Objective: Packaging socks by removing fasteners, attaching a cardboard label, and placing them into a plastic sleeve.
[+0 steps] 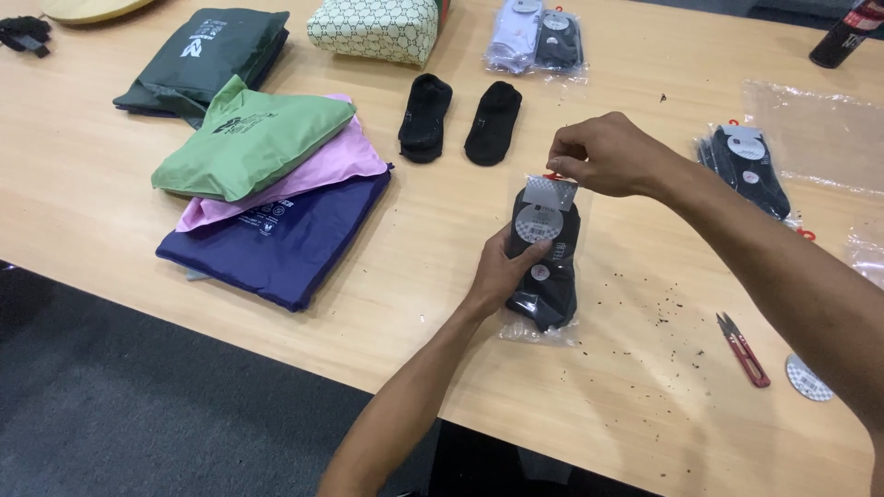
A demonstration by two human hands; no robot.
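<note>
Near the middle of the frame, the left hand [505,271] gripped the side of a clear plastic packet of black socks [545,262] lying on the wooden table [83,175], thumb pressed across its front. The right hand [599,152] pinched the packet's top edge, by the card header and a small red hanger tab. The step in hand looked like working at the packet's mouth; whether it was being opened or closed could not be told from this view, since the fingertips covered the flap. The next move would seem to call for a firm hold below while the top is worked.

Two loose black socks [459,120] lay above the packet. At left sat a stack of flat bags, green [249,138], pink [336,166] and navy [276,244], with a dark green one [203,55] behind. Red thread snips [742,350] lay at lower right among dark specks. More sock packets sat at upper centre [539,41] and at right [750,166]. The frame's edges cut off a patterned box [373,29] and a dark bottle [843,37].
</note>
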